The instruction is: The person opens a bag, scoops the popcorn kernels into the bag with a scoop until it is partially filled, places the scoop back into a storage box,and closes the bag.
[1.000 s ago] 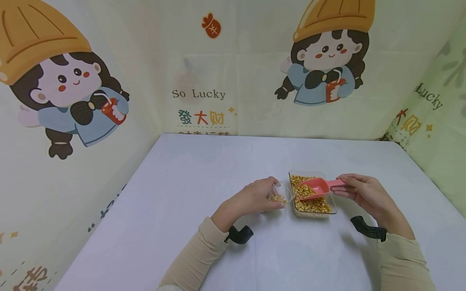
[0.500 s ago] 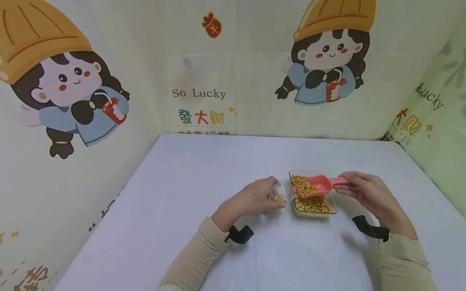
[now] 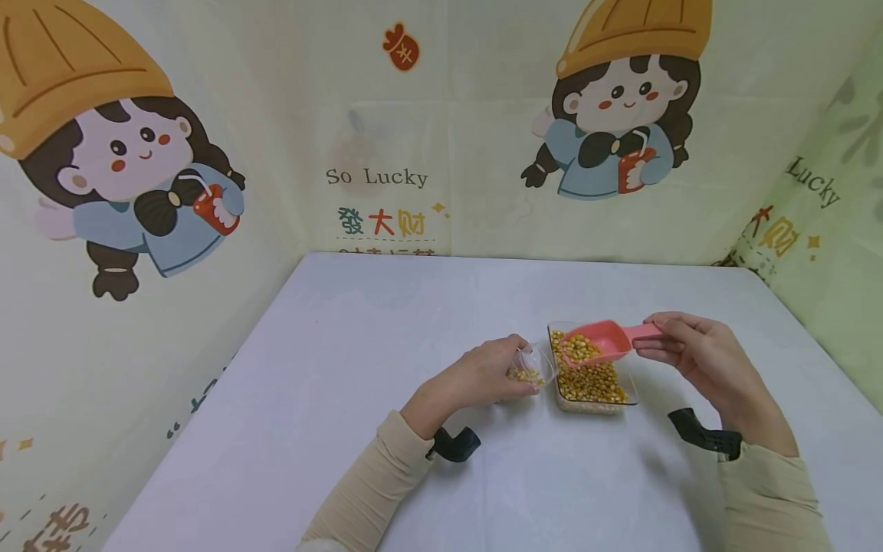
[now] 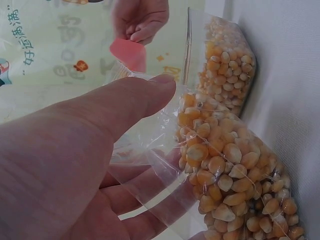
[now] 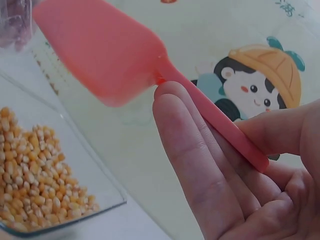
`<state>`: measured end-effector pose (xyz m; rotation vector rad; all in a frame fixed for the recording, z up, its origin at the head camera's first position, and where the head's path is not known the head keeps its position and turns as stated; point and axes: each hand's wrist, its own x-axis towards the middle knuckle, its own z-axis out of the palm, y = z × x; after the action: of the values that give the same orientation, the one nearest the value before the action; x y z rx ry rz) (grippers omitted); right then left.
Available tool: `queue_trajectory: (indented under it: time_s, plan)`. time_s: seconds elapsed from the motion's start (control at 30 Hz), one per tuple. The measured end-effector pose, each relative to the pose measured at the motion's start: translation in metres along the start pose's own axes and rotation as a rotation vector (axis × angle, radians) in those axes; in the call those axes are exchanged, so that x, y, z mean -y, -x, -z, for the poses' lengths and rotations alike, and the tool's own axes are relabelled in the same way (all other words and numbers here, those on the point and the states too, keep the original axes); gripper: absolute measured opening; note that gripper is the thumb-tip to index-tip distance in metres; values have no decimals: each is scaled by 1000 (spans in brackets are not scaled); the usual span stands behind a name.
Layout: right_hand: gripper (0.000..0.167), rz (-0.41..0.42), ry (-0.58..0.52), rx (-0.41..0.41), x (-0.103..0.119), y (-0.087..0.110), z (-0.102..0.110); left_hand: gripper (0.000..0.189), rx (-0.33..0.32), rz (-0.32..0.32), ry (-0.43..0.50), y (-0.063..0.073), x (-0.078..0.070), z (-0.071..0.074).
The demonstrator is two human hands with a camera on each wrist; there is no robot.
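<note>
My left hand [image 3: 483, 373] holds a clear plastic bag [image 4: 245, 175] by its mouth, thumb on one side and fingers on the other. Corn kernels fill the lower part of the bag. My right hand [image 3: 707, 364] pinches the handle of a pink scoop [image 3: 610, 339] between thumb and fingers. Yellow kernels [image 3: 581, 350] lie in the scoop's front end, above a clear rectangular container [image 3: 632, 395]. That container holds more corn kernels [image 5: 37, 175] and stands just right of the bag. In the right wrist view, the scoop's underside hides its load.
The white table [image 3: 386, 322] stretches around both hands, backed by a printed cloth [image 3: 483, 153] with cartoon figures. A black wrist camera [image 3: 455, 445] sits at my left wrist, another black camera [image 3: 702, 435] at my right.
My right hand has lifted the scoop with its kernels up out of the corn in the container, moving it slightly away from me. The left hand and bag have stayed in place.
</note>
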<state>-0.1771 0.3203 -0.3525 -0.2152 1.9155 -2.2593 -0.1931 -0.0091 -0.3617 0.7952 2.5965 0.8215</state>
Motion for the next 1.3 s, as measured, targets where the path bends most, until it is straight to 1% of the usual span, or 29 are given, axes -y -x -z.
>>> queue_trajectory:
  time_s: [0.17, 0.23, 0.3, 0.57, 0.67, 0.73, 0.83, 0.97, 1.1, 1.3]
  plan:
    - [18, 12, -14, 0, 5, 0, -7, 62, -2, -4, 1, 0, 0, 0]
    - [18, 11, -6, -4, 7, 0, -9, 61, -2, -6, 2, 0, 0, 0]
    - [18, 5, 23, -24, 8, 1, -12, 61, -3, -7, 2, 0, 1, 0]
    - [17, 7, 39, -23, 13, 1, -21, 61, -14, -11, -12, -1, 1, -1]
    - [17, 3, 59, -30, 14, 0, -25, 61, -9, -2, 5, -1, 1, -1]
    - [17, 3, 60, -20, 14, 0, -26, 61, -6, 4, 16, -1, 1, -1]
    - [18, 1, 92, -30, 14, 0, -30, 61, -5, 7, 22, -1, 1, -1]
    - [17, 18, 104, -31, 14, 0, -36, 61, -6, 3, 27, -1, 1, -1]
    - [16, 50, 110, -8, 14, -1, -40, 61, -10, -6, 32, -1, 1, -1]
    - [17, 49, 159, -7, 14, -2, -46, 60, -22, -7, 27, 0, 0, 0]
